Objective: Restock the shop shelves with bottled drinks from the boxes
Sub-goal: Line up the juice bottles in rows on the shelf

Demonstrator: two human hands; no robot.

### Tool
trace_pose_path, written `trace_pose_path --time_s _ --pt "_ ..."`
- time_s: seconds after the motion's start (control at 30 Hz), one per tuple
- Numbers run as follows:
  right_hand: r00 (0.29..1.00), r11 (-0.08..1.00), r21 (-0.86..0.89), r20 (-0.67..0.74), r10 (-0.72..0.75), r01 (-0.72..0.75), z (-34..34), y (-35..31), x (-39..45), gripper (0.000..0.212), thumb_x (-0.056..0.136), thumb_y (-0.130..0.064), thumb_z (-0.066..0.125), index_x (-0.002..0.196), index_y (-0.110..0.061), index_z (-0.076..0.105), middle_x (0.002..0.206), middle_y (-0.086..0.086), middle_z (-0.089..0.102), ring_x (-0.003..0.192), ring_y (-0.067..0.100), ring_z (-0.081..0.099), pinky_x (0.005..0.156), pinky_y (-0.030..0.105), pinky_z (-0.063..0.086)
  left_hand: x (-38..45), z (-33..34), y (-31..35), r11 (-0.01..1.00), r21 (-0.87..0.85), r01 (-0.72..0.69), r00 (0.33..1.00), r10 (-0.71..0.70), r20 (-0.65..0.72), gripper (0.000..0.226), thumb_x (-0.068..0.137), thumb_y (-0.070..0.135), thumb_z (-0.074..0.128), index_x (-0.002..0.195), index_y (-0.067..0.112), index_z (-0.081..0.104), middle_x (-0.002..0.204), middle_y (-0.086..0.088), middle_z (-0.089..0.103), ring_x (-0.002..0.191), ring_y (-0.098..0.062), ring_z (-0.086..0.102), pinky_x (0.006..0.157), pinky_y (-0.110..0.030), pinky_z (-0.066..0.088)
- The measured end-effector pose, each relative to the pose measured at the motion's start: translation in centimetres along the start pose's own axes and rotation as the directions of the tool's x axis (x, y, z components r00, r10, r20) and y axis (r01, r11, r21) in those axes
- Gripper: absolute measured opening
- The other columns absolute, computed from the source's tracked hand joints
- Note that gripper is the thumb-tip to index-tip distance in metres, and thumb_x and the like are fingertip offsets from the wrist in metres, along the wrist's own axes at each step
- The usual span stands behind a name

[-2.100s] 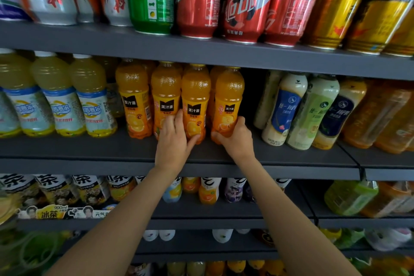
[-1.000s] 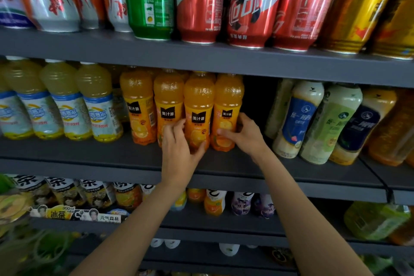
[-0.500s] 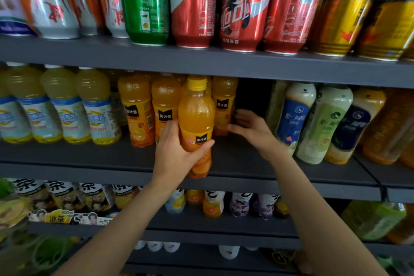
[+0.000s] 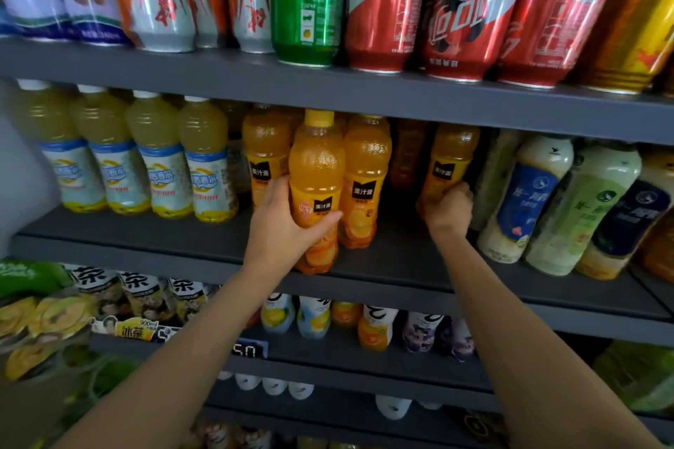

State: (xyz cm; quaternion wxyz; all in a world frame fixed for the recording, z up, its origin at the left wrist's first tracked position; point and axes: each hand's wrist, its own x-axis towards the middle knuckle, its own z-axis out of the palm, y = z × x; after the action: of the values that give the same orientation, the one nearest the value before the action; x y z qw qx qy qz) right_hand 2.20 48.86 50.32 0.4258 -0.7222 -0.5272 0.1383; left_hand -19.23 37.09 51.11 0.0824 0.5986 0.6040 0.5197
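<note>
The person's left hand point(image 4: 282, 219) curls round the waist of a dimpled, clear plastic orange-juice bottle with a yellow screw cap point(image 4: 316, 179), thumb across its black label, holding it at the front edge of the dark grey metal shelf point(image 4: 401, 259). The right hand point(image 4: 446, 208) wraps the lower body of a second orange-juice bottle of the same ribbed shape point(image 4: 452, 160), which stands deeper on that shelf, beside pale, smooth-sided milk-tea bottles point(image 4: 525, 200). Two more orange bottles point(image 4: 364, 171) stand upright between the hands. To the left stand cloudy yellow bottles with white caps point(image 4: 157, 153); glossy red aluminium cans point(image 4: 459, 7) stand on the shelf above.
</note>
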Motion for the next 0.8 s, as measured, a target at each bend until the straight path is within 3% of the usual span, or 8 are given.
trace_pose_path --time_s 0.17,0.27,0.3,0.37,0.43,0.5,0.7,0.8 --pt "0.999 1.0 -0.01 -0.042 0.011 -0.011 -0.2 -0.4 -0.9 0.067 0.083 -0.015 0.067 0.134 0.004 0.028 0.136 0.024 0.037 0.123 0.039 0.042 0.098 0.043 0.038 0.2 0.1 0.1 1.0 0.018 -0.009 1.0 0.009 0.013 0.068 0.067 0.045 0.075 0.118 0.012 0.044 0.114 -0.006 0.052 0.109 -0.023 0.052 0.093 -0.044 0.046" --pt "0.924 0.965 0.046 -0.304 -0.231 0.256 0.4 -0.7 -3.9 0.055 0.086 -0.01 0.063 0.132 0.004 0.037 0.133 0.022 0.04 0.122 0.033 0.043 0.101 0.036 0.038 0.2 0.2 0.0 0.999 0.024 -0.032 0.999 0.032 0.01 0.069 0.067 0.042 0.075 0.118 0.01 0.043 0.113 -0.008 0.051 0.109 -0.024 0.052 0.093 -0.042 0.046" --pt "0.882 0.921 0.067 -0.323 -0.344 0.383 0.9 -1.0 -4.9 0.045 0.087 -0.008 0.061 0.127 0.004 0.044 0.129 0.02 0.046 0.118 0.03 0.048 0.1 0.032 0.04 0.3 0.2 -0.1 0.999 0.021 -0.038 0.999 0.038 0.009 0.07 0.067 0.042 0.075 0.119 0.009 0.043 0.114 -0.008 0.051 0.11 -0.025 0.052 0.093 -0.042 0.046" --pt "0.853 0.854 0.112 -0.203 -0.482 0.509 2.2 -2.0 -4.9 0.035 0.09 -0.006 0.057 0.123 0.003 0.051 0.12 0.017 0.056 0.112 0.025 0.055 0.097 0.026 0.043 0.4 0.2 -0.3 0.999 0.015 -0.049 0.999 0.049 0.001 0.072 0.066 0.042 0.075 0.12 0.008 0.042 0.116 -0.01 0.051 0.111 -0.025 0.051 0.093 -0.041 0.045" --pt "0.918 0.903 0.171 -0.031 -0.395 0.394 3.6 -3.1 -2.7 0.041 0.092 -0.008 0.052 0.131 0.002 0.043 0.129 0.018 0.051 0.119 0.026 0.051 0.097 0.023 0.038 0.4 0.3 -0.5 0.998 0.006 -0.056 0.998 0.057 -0.01 0.072 0.066 0.041 0.075 0.12 0.007 0.042 0.116 -0.01 0.05 0.111 -0.025 0.051 0.093 -0.04 0.044" --pt "0.965 0.961 0.17 0.11 -0.238 0.218 4.5 -4.0 0.0 0.052 0.094 -0.01 0.05 0.14 0.001 0.029 0.141 0.019 0.039 0.131 0.029 0.04 0.105 0.029 0.033 0.4 0.6 -0.7 0.998 -0.004 -0.057 0.998 0.057 -0.007 0.073 0.066 0.043 0.074 0.121 0.01 0.04 0.117 -0.009 0.05 0.112 -0.024 0.05 0.095 -0.042 0.044" --pt "0.985 0.973 0.229 0.171 -0.008 -0.031 5.8 -5.0 4.8 0.034 0.095 -0.016 0.05 0.124 0.0 0.044 0.127 0.019 0.052 0.119 0.029 0.05 0.095 0.031 0.038 0.7 1.0 -1.4 0.994 -0.063 -0.086 0.996 0.086 -0.004 0.074 0.06 0.06 0.07 0.116 0.025 0.035 0.115 0.0 0.049 0.108 -0.016 0.049 0.09 -0.033 0.042" --pt "0.99 0.966 0.255 0.137 0.017 -0.052 6.6 -5.0 4.8 0.029 0.094 -0.013 0.05 0.12 -0.001 0.047 0.124 0.016 0.054 0.117 0.028 0.052 0.093 0.03 0.041 0.9 1.3 -1.9 0.993 -0.074 -0.087 0.996 0.086 -0.014 0.077 0.059 0.065 0.072 0.114 0.03 0.033 0.116 -0.001 0.052 0.108 -0.015 0.051 0.091 -0.035 0.044"
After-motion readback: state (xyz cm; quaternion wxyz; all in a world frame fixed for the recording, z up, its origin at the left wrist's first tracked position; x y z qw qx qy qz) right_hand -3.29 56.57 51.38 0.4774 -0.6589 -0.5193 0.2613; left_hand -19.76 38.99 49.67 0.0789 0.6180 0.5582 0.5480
